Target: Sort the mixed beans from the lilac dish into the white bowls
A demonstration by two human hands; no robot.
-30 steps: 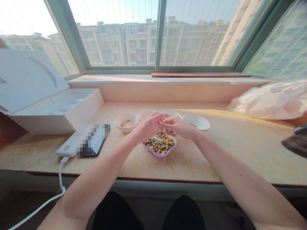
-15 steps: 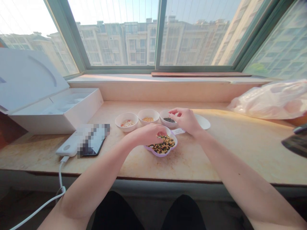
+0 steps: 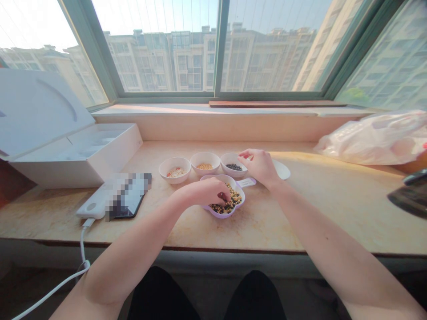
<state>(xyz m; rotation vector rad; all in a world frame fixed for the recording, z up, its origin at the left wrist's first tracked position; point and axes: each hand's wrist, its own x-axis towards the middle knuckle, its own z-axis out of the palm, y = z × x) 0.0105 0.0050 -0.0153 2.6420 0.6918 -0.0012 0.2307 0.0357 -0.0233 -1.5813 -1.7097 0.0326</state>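
A purple-rimmed bowl point(image 3: 224, 215) with a short handle point(image 3: 247, 182) holds mixed yellow and black beans point(image 3: 236, 201). My left hand point(image 3: 211, 191) reaches over its left side, fingers curled down among the beans; their tips are partly hidden. Behind stands a white bowl of black beans point(image 3: 234, 167). At that bowl's right rim is my right hand point(image 3: 260, 165), thumb and fingers drawn together; whatever they hold is too small to see. Beside it in a row are a white bowl of small yellow grains point(image 3: 204, 166) and a white bowl of pale and reddish pieces point(image 3: 175, 172).
A white plate point(image 3: 282, 170) lies partly behind my right hand. On the left are an open white box point(image 3: 113, 153), a white power bank point(image 3: 93, 204) with a cable, and a phone point(image 3: 135, 206). A plastic bag point(image 3: 373, 138) and a dark object point(image 3: 408, 195) sit at the right.
My left hand has lowered into the mixed beans, its fingertips going deeper. My right hand has shifted slightly toward the right rim of the black-bean bowl, uncovering more of the purple handle.
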